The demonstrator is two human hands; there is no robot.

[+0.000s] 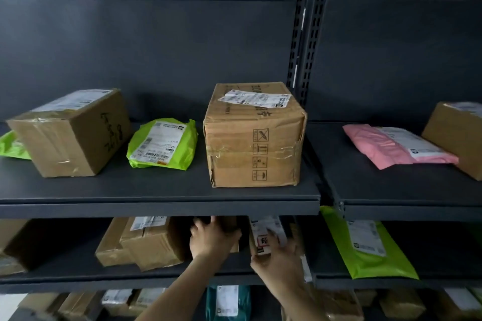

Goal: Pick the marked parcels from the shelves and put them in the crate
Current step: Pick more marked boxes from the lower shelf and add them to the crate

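Both hands reach into the middle shelf under the upper shelf board (pixel 156 209). My left hand (pixel 211 241) has its fingers curled over the top of a small brown box (pixel 230 225) that stands deep in the shelf. My right hand (pixel 280 260) grips a narrow upright parcel (pixel 264 233) with a white label and a red-and-black mark, just right of the brown box. A dark gap separates the two; whether they touch is unclear. No crate is in view.
The upper shelf holds a large taped carton (pixel 253 138), a green mailer (pixel 164 143), a handwritten carton (pixel 70 133) and a pink mailer (pixel 391 146). Brown cartons (pixel 146 240) sit left of my hands, a green mailer (pixel 365 250) to the right. A teal bag (pixel 227 302) lies below.
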